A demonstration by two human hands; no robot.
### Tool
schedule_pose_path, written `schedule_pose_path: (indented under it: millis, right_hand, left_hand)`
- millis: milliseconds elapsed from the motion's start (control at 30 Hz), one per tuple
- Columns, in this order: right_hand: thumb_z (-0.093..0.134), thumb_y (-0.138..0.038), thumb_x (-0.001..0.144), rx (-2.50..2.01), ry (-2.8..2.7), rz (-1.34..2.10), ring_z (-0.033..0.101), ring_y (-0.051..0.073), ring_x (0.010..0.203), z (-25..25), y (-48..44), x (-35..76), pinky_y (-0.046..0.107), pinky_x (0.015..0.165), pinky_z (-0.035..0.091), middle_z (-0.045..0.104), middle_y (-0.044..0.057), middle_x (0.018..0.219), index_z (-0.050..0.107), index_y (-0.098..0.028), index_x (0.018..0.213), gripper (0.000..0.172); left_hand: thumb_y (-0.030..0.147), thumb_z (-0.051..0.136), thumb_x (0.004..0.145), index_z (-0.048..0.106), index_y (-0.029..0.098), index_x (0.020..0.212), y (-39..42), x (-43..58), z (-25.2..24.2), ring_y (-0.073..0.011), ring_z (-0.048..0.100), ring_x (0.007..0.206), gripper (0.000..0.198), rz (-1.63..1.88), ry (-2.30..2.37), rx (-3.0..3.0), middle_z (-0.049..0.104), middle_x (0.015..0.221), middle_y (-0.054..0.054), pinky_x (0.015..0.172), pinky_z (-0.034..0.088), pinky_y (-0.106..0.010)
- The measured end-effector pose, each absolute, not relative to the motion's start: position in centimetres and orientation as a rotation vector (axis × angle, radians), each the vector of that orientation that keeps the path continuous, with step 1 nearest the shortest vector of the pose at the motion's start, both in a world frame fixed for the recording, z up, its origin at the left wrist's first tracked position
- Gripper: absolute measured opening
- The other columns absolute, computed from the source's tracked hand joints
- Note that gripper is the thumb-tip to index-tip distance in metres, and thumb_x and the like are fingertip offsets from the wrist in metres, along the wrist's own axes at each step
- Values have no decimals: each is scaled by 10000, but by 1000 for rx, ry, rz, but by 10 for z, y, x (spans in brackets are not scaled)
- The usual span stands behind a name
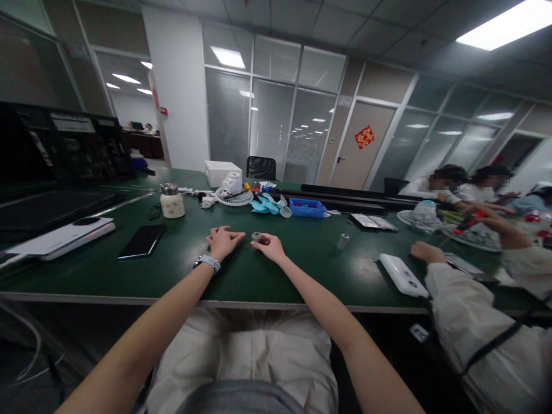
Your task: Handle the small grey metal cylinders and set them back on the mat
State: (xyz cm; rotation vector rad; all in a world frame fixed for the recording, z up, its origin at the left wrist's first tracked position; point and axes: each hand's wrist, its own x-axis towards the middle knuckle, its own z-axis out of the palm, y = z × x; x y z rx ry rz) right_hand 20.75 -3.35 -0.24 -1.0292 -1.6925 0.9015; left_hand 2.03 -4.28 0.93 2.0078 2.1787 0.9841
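Observation:
My right hand [271, 248] has its fingers and thumb closed around a small silvery metal cylinder [256, 236], which stands upright at the green table top. Just left of it, my left hand [223, 241] is held low over the table, thumb stretched toward the cylinder and fingers apart, with nothing in it. A watch with a light band [209, 263] is on my left wrist. Farther right, a second silvery cylinder [343, 241] of similar look stands by itself on the table [276, 282].
Left are a dark phone [142, 241], a cream bottle [172, 202] and a white flat box [64, 237]. Beyond my hands lie a white fan part [234, 196], light-blue blades [269, 204] and a blue tray [307, 208]. At right, a white device [403, 276] lies near a co-worker's sleeve [459, 299].

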Motion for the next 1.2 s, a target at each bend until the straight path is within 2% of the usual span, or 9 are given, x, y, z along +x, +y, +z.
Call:
schedule_pose_path:
  millis: [233, 333, 400, 433, 533, 633, 800, 900, 1200]
  right_hand:
    - [714, -361, 728, -1199, -1753, 705, 670, 172, 863, 0, -37, 221, 303, 809, 531, 712, 54, 976, 663, -202, 1075, 385]
    - [715, -390, 721, -1243, -1853, 471, 635, 189, 958, 8, -48, 223, 347, 874, 505, 650, 65, 1122, 554, -236, 1249, 573]
    - [722, -386, 713, -1230, -1922, 212, 557, 223, 1113, 17, -59, 223, 400, 965, 443, 538, 90, 1283, 438, -264, 1364, 720]
    - [707, -378, 732, -1205, -1957, 91, 503, 235, 1182, 22, -65, 222, 419, 1004, 402, 475, 100, 1345, 409, -276, 1388, 728]
    - [609, -356, 827, -1119, -2080, -88, 378, 245, 1295, 30, -78, 219, 430, 1057, 317, 367, 91, 1428, 532, -303, 1298, 480]
    - [576, -402, 855, -1147, -2149, -60, 317, 261, 1333, 28, -82, 215, 440, 1062, 286, 353, 62, 1451, 672, -304, 1111, 290]
    - [511, -482, 887, -1248, -2240, 23, 413, 230, 1251, 15, -74, 214, 405, 1019, 316, 512, 82, 1324, 563, -329, 1278, 423]
    - [481, -493, 900, -1270, -2272, -63, 438, 233, 1210, 13, -70, 216, 401, 1000, 316, 536, 92, 1295, 516, -338, 1325, 454]
    - [446, -469, 909, -1847, -1992, -161, 549, 273, 1054, 31, -46, 280, 400, 882, 404, 571, 154, 1159, 588, -291, 1267, 424]
  left_hand:
    - [682, 461, 774, 712, 457, 1022, -47, 23, 9, -423, 263, 1265, 419, 692, 2272, 2057, 395, 1452, -8, 954, 278, -558]
    - [701, 449, 765, 671, 445, 1121, -47, 24, 9, -434, 241, 1285, 492, 720, 2288, 2045, 336, 1487, -19, 971, 268, -569]
    - [702, 417, 780, 607, 410, 1233, -47, 24, 9, -433, 243, 1289, 571, 825, 2320, 1988, 297, 1500, -66, 971, 272, -573]
    - [692, 387, 800, 582, 383, 1272, -47, 24, 9, -428, 251, 1286, 597, 892, 2340, 1940, 292, 1496, -95, 970, 276, -573]
    - [635, 305, 860, 596, 319, 1272, -48, 25, 9, -401, 284, 1268, 594, 1088, 2398, 1770, 352, 1436, -149, 970, 286, -561]
    - [599, 307, 877, 641, 302, 1213, -49, 26, 10, -378, 307, 1241, 560, 1184, 2403, 1696, 425, 1358, -157, 964, 299, -550]
    - [581, 320, 881, 679, 283, 1146, -52, 27, 12, -367, 320, 1219, 537, 1185, 2377, 1703, 457, 1307, -160, 958, 313, -535]
    - [581, 313, 882, 698, 259, 1101, -53, 26, 13, -368, 332, 1207, 548, 1164, 2371, 1716, 471, 1281, -170, 954, 319, -529]
    - [608, 287, 876, 702, 233, 1078, -52, 24, 13, -375, 351, 1178, 595, 1115, 2332, 1742, 488, 1243, -181, 943, 322, -533]
